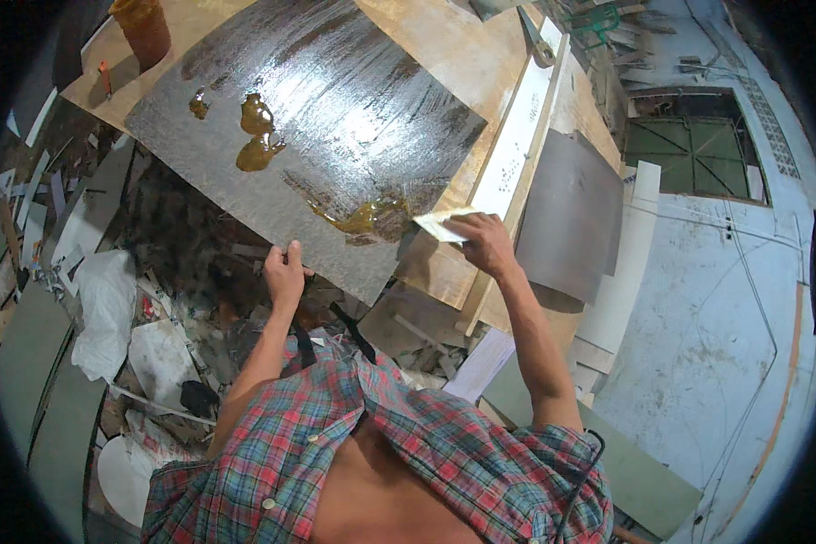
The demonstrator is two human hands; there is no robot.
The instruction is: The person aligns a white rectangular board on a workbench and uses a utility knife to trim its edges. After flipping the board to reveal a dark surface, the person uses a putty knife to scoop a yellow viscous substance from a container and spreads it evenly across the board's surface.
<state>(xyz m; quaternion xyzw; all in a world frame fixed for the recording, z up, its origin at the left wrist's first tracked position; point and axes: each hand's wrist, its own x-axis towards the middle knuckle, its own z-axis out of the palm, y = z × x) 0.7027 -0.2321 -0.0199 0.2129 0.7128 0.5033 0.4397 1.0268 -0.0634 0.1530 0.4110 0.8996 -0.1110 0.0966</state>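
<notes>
A large dark grey sheet (335,254) lies on the workbench, its upper part coated with shiny, streaked liquid. Thick amber glue (261,150) sits in puddles toward the left, and more is smeared near the right corner. My right hand (488,243) grips a flat white spreader (444,223) just off the sheet's right edge, beside that smear. With its fingers closed at the near edge of the sheet, my left hand (286,274) holds it; some of those fingers are hidden.
A brown-stained tub (143,34) and a small orange-handled tool (105,80) are at the back left. Right of the sheet run a long white strip (512,150) and another grey sheet (571,218). Scraps and a white plastic bag (106,313) litter the floor at left.
</notes>
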